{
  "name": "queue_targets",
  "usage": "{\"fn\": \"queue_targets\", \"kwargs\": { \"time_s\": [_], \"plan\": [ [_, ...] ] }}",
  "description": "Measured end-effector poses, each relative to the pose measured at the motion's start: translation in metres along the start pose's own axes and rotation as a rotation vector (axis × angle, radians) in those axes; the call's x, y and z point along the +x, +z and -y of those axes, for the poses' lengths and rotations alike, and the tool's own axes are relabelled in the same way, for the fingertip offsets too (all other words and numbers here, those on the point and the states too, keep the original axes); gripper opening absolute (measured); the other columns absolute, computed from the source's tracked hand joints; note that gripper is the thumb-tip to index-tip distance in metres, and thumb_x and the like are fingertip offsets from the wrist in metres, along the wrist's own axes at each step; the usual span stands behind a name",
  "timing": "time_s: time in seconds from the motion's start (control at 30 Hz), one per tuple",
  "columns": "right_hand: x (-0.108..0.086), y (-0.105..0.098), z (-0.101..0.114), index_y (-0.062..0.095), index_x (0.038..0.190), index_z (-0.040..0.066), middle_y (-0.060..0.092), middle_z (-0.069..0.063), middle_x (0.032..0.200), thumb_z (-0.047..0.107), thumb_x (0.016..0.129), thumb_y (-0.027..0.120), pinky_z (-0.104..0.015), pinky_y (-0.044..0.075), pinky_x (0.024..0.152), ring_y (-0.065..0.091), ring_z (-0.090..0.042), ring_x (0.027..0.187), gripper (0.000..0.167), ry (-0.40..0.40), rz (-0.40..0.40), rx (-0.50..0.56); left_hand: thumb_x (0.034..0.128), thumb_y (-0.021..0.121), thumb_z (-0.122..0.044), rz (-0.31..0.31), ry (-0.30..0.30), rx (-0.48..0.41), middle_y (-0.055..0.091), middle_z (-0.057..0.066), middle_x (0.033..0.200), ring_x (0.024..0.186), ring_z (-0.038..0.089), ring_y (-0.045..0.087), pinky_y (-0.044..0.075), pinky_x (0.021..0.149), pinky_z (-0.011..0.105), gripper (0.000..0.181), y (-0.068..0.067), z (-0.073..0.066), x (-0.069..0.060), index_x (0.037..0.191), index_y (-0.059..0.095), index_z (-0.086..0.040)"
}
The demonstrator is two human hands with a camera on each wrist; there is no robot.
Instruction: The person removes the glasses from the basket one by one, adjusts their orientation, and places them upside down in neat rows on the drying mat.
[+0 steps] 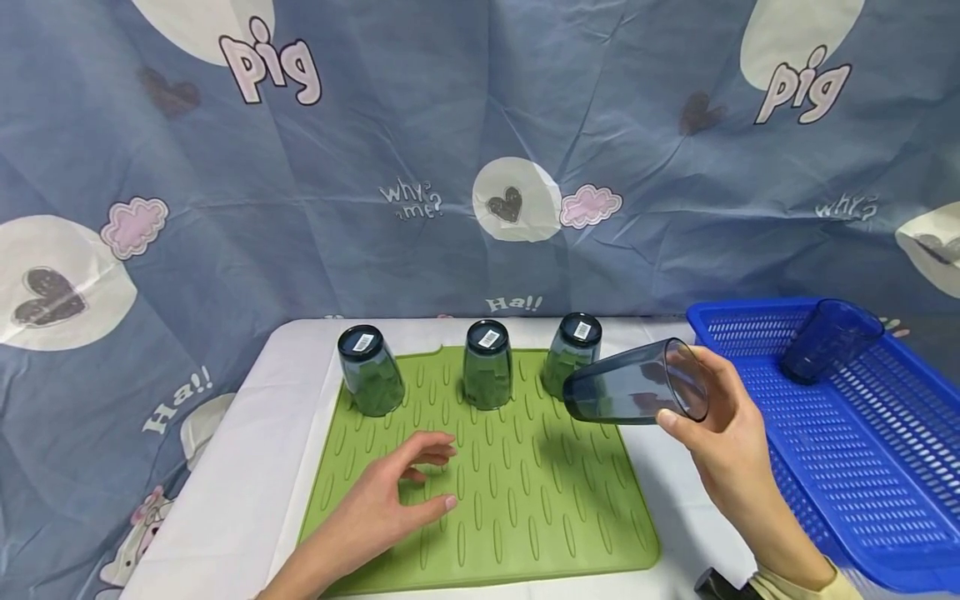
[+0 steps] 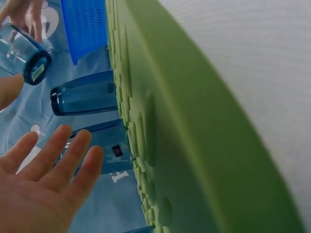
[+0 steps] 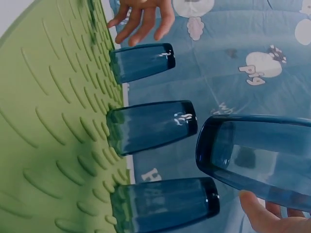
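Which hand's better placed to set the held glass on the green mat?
Right, most likely: the right hand already holds the glass near the mat, while the left hand holds nothing.

A transparent smoky-blue glass tumbler in the right hand's grip partly hides an upturned blue-green tumbler behind it; the right-wrist view's edge crops the held tumbler's mouth. Print on the small white base stickers is illegible. The frame cuts the perforated blue plastic basket and white-covered counter. The left forearm covers part of the ribbed green mat, its near rim blurred in the left-wrist view.
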State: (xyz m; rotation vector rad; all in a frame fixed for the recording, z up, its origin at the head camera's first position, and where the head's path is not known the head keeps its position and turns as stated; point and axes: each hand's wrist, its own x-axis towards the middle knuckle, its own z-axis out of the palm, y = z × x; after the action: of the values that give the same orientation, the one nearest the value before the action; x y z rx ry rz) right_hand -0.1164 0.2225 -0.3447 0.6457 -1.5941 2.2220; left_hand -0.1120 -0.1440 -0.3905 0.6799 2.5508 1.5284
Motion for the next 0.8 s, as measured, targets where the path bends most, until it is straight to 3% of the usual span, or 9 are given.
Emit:
{"fn": "queue_targets", "kwargs": {
  "time_s": [0.23, 0.47, 0.63, 0.8],
  "plan": [
    [-0.004, 0.005, -0.004, 0.044, 0.139, 0.001, 0.05, -0.012, 0.137, -0.03, 0.079, 0.048, -0.024, 0.053, 0.087, 0.051, -0.022, 0.125, 0.068, 0.061, -0.004, 0.008, 0.0821, 0.081, -0.018, -0.038, -0.008, 0.019, 0.061, -0.012, 0.123, 0.114, 0.013, 0.058, 0.051, 0.093, 0.037, 0.059, 0.0, -0.006, 0.002, 0.131, 0.052, -0.036],
    [-0.008, 0.011, -0.01, 0.045, 0.137, 0.0, 0.049, -0.012, 0.139, -0.029, 0.079, 0.048, -0.027, 0.051, 0.094, 0.052, -0.023, 0.126, 0.066, 0.08, 0.013, 0.061, 0.0805, 0.083, -0.02, -0.056, -0.021, 0.004, 0.059, -0.017, 0.123, 0.115, 0.012, 0.057, 0.05, 0.095, 0.039, 0.06, 0.0, -0.011, 0.003, 0.129, 0.052, -0.036],
    [-0.012, 0.015, -0.012, 0.044, 0.139, 0.001, 0.049, -0.011, 0.141, -0.027, 0.08, 0.049, -0.027, 0.048, 0.098, 0.05, -0.022, 0.128, 0.066, 0.101, 0.026, 0.079, 0.0803, 0.083, -0.028, -0.047, -0.045, -0.029, 0.058, -0.016, 0.126, 0.117, 0.016, 0.057, 0.048, 0.097, 0.042, 0.059, 0.002, -0.015, 0.003, 0.13, 0.052, -0.037],
    [-0.015, 0.018, -0.017, 0.044, 0.139, 0.002, 0.048, -0.011, 0.14, -0.023, 0.081, 0.051, -0.027, 0.049, 0.096, 0.051, -0.024, 0.126, 0.064, 0.109, 0.051, 0.07, 0.0819, 0.082, -0.025, -0.02, -0.07, -0.098, 0.056, -0.012, 0.131, 0.119, 0.021, 0.056, 0.048, 0.098, 0.044, 0.059, 0.006, -0.018, 0.002, 0.131, 0.052, -0.037]
  ]
}}
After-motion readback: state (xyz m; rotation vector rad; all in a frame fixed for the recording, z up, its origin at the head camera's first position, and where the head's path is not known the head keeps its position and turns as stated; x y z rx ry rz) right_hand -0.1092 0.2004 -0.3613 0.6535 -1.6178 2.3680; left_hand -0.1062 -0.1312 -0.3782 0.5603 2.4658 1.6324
